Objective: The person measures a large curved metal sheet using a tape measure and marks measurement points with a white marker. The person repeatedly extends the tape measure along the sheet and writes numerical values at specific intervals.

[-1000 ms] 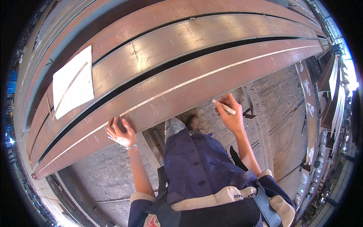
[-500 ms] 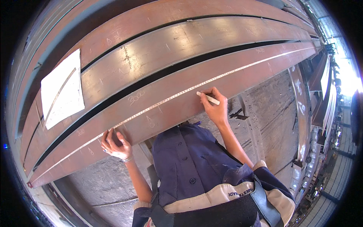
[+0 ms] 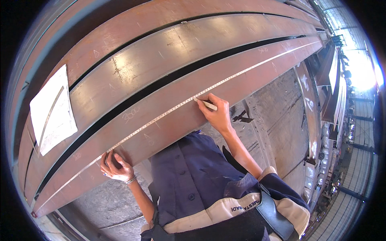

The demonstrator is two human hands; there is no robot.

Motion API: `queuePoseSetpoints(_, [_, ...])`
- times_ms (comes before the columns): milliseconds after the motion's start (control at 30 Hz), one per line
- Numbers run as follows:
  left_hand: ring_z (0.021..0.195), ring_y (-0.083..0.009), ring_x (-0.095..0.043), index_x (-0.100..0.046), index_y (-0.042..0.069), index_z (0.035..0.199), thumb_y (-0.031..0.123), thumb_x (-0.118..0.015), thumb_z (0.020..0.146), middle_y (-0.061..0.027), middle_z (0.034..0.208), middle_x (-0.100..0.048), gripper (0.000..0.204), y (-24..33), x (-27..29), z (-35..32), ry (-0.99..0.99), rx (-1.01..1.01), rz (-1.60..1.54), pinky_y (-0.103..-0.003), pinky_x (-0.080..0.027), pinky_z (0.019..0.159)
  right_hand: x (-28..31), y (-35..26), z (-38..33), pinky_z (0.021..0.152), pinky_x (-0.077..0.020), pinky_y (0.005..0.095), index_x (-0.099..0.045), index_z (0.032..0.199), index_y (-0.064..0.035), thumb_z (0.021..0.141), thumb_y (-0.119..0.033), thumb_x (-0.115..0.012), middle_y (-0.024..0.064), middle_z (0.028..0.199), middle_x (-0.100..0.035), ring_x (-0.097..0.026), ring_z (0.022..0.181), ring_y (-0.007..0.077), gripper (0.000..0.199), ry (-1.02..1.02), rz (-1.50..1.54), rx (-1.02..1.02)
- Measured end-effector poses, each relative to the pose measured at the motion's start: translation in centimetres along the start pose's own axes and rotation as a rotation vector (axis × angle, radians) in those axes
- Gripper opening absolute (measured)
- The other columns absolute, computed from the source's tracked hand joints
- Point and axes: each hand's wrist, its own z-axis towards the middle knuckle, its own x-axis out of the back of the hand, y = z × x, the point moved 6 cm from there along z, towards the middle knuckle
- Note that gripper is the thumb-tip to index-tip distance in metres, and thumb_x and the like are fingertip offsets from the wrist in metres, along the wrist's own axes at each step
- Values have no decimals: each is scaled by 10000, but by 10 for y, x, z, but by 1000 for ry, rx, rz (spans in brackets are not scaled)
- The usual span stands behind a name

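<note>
A long reddish-brown steel bar (image 3: 173, 127) lies crosswise in front of me, with faint chalk marks on its face. Along it runs a white tape measure (image 3: 241, 73), stretched almost from one end to the other. The fingertips of my left hand (image 3: 116, 166) press on the tape's lower edge, fingers bent and thumb held apart. Between the thumb and fingers of my right hand (image 3: 216, 114) is a white chalk stick (image 3: 210, 105). Its tip meets the bar right at the tape's edge, near the middle.
More steel bars (image 3: 152, 52) lie parallel beyond, separated by dark gaps. A white paper sheet (image 3: 54, 112) with a curved dark strip across it rests on them at the left. Beneath the bar is a worn grey plate surface (image 3: 277, 116). Stacked metal pieces (image 3: 329, 92) stand at the right.
My right hand has brought the chalk tip up to the tape's edge. My left hand stays on the tape. The whole view has shifted slightly.
</note>
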Motion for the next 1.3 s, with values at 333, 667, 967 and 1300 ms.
queuePoseSetpoints(333, [1123, -320, -649, -793, 94, 1072, 390, -655, 1045, -103, 1209, -738, 328, -3, -2, -1, -21, -1, -12, -478, -462, 996, 0, -4, 5, 811, -593, 391, -754, 1020, 2, 924, -85, -769, 175, 998, -782, -775, 922, 345, 130, -49, -40, 32])
queuePoseSetpoints(667, [1116, -316, -651, -793, 87, 1061, 369, -664, 1040, -101, 1205, -740, 311, -1, -2, 0, -25, -4, -9, -479, -464, 996, -2, -4, 5, 803, -596, 399, -754, 1035, 0, 923, -89, -768, 181, 991, -781, -773, 920, 364, 144, -46, -33, 52])
queuePoseSetpoints(967, [1116, -317, -655, -798, 85, 1059, 361, -666, 1040, -104, 1204, -744, 306, -4, -3, -1, -35, 4, -28, -473, -470, 995, -5, -5, 7, 763, -586, 394, -751, 1022, 8, 921, -99, -769, 192, 953, -773, -765, 864, 367, 148, -54, -111, 52])
queuePoseSetpoints(1300, [1111, -318, -663, -792, 82, 1052, 323, -674, 1036, -102, 1196, -746, 269, 0, -1, 2, -25, -19, -19, -474, -473, 998, 40, -49, 17, 775, -593, 396, -753, 989, 20, 896, -89, -744, 197, 953, -782, -772, 866, 368, 143, -337, -376, -24])
